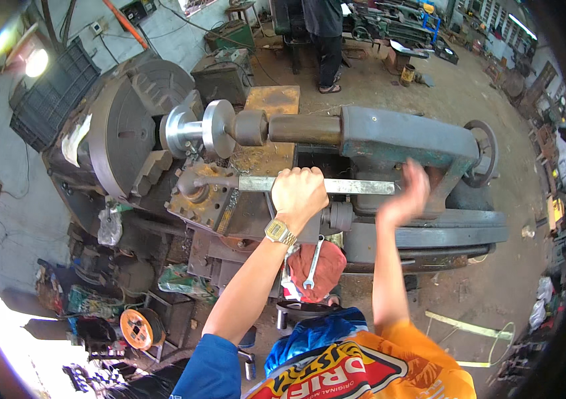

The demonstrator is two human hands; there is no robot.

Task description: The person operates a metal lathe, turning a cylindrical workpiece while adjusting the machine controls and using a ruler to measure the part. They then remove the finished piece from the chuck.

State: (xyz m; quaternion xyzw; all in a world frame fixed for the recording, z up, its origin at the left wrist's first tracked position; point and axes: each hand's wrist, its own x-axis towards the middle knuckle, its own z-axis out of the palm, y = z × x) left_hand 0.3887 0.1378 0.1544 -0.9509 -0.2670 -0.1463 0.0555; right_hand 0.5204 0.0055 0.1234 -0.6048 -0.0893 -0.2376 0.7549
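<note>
A long flat-sided metal bar (356, 186) lies level across the lathe, its left end over the handle of a clamping lever (196, 185) on the tool post (196, 209). My left hand (299, 195) is wrapped round the bar near its middle, knuckles up. By the bar's right end is my right hand (405, 194), smeared by motion; whether it touches the bar cannot be made out. Behind the bar, a shiny flanged metal workpiece (216, 129) sits between the large round chuck (120, 133) and the tailstock (403, 136).
A combination spanner (313, 263) rests on a red cloth (326, 269) close in front of me. The tailstock handwheel (484, 153) sticks out at right. Another person (325, 40) stands beyond the lathe. An orange cable reel (140, 328) is at lower left.
</note>
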